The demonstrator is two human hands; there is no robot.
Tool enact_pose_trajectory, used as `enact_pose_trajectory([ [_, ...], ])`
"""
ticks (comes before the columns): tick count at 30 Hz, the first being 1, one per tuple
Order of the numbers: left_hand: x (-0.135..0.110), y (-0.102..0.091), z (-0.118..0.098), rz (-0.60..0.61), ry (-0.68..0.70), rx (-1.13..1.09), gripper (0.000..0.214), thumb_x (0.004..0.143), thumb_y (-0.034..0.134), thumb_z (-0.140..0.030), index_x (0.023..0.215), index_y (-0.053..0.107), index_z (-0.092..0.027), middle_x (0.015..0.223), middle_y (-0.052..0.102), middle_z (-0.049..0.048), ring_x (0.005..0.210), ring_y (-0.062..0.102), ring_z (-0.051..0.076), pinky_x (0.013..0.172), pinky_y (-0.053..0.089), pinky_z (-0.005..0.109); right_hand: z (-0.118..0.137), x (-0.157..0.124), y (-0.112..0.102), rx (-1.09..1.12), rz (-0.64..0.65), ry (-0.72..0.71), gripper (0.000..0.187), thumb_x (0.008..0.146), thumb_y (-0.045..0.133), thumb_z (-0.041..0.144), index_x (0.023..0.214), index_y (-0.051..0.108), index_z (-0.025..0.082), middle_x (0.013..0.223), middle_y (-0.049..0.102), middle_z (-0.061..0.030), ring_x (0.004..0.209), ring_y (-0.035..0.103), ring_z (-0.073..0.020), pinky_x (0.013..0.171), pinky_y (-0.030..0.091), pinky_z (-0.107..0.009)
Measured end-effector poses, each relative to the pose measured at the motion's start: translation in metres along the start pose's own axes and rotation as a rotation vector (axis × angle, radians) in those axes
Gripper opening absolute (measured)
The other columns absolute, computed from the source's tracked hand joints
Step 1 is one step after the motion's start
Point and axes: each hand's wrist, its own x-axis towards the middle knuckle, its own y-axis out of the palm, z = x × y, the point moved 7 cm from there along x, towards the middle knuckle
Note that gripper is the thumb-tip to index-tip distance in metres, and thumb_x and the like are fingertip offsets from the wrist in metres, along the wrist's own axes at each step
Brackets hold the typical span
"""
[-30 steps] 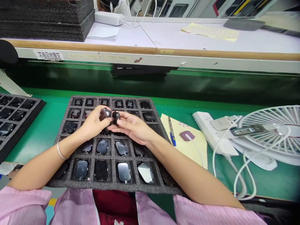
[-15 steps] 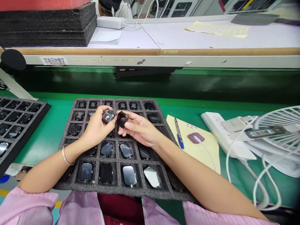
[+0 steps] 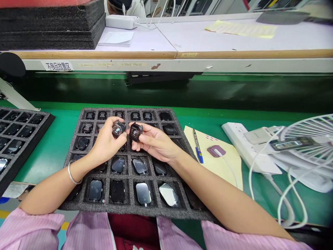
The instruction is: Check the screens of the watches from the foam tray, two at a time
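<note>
A dark foam tray [image 3: 78, 130] with a grid of pockets lies in front of me on the green surface, and several dark smartwatch bodies sit in the pockets. My left hand [image 3: 105, 144] is closed on one watch body [image 3: 118, 128], held above the tray's upper rows with its back facing me. My right hand [image 3: 154, 142] is closed on a second watch body [image 3: 136, 131] right beside the first. The two pieces are close together, nearly touching.
A second foam tray [image 3: 15, 133] with watch bodies lies at the left. To the right are a yellow sheet [image 3: 223, 163] with a pen [image 3: 197, 150], a white power strip [image 3: 243, 146], white cables and a white fan [image 3: 312, 139]. Stacked foam sheets [image 3: 52, 24] rest on the rear shelf.
Both hands stayed above the tray's upper rows. The right hand turned its watch body so a different face shows, and brought it slightly closer to the left one.
</note>
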Motion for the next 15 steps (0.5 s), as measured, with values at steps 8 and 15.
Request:
enact_pose_trajectory([
  [8,-0.0007,-0.0013,-0.0020,0.013,-0.022,0.022,0.039,0.075,0.062,-0.026,0.113,0.055,-0.022,0.093,0.062,-0.0006,0.079,0.057,0.016,0.074,0.045,0.031,0.0022,-0.0015,0.0015,-0.067,-0.001,-0.002,0.054,0.082,0.096,0.041,0.126,0.070,0.023,0.119,0.077,-0.0052,0.074,0.073,-0.0111,0.071,0.063,-0.024],
  [15,-0.0010,0.0008,-0.0012,0.015,-0.025,-0.041,0.039,0.078,0.065,-0.033,0.113,0.054,-0.021,0.099,0.063,0.0019,0.086,0.060,0.017,0.079,0.049,0.032,0.0016,-0.0029,0.0041,-0.044,0.003,-0.005,0.051,0.082,0.096,0.040,0.125,0.072,0.024,0.105,0.075,-0.0008,0.075,0.070,-0.0111,0.071,0.060,-0.024],
])
